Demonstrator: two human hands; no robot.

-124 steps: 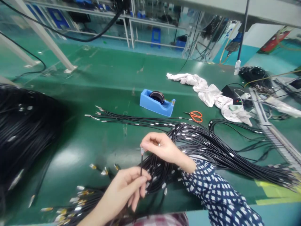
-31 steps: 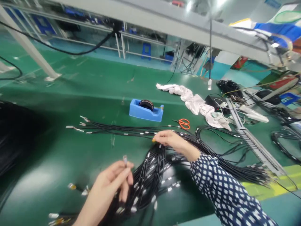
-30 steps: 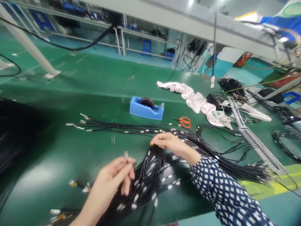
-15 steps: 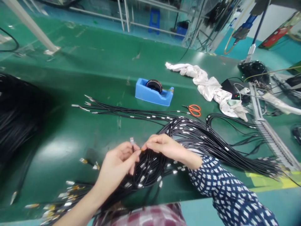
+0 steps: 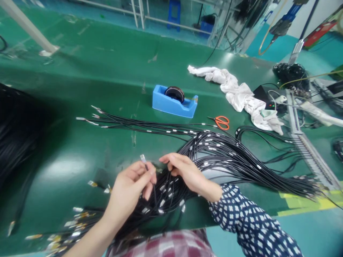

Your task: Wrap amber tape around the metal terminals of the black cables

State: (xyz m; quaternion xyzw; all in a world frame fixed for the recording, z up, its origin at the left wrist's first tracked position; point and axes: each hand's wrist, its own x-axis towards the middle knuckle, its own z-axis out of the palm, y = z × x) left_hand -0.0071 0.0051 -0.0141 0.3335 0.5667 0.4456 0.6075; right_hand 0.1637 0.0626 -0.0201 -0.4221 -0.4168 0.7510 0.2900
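Note:
My left hand (image 5: pixel 135 180) is closed, thumb against fingers, on a thin black cable. The cable's silvery, flat connector (image 5: pixel 143 158) sticks up above the fingertips. To its right, my right hand (image 5: pixel 183 171) hovers over the bundle of black cables (image 5: pixel 222 150), index finger stretched out and the other fingers loosely bent. I see nothing held in it, though its lower fingertips are partly hidden. A small yellowish blur (image 5: pixel 159 170) shows between the two hands; I cannot make out what it is. White tags dot the cables.
Behind the cables stand a blue tape dispenser (image 5: pixel 174 107) and orange-handled scissors (image 5: pixel 222 122). A twisted white cloth (image 5: pixel 237 92) lies at the right, near a slotted metal rail (image 5: pixel 312 153). Cable ends (image 5: pixel 76 225) fan out at lower left. A dark cable heap (image 5: pixel 18 135) is at far left.
My right hand has drawn away from the left fingertips, and its pinch has loosened with the index finger extended. The left hand has turned the connector slightly leftward.

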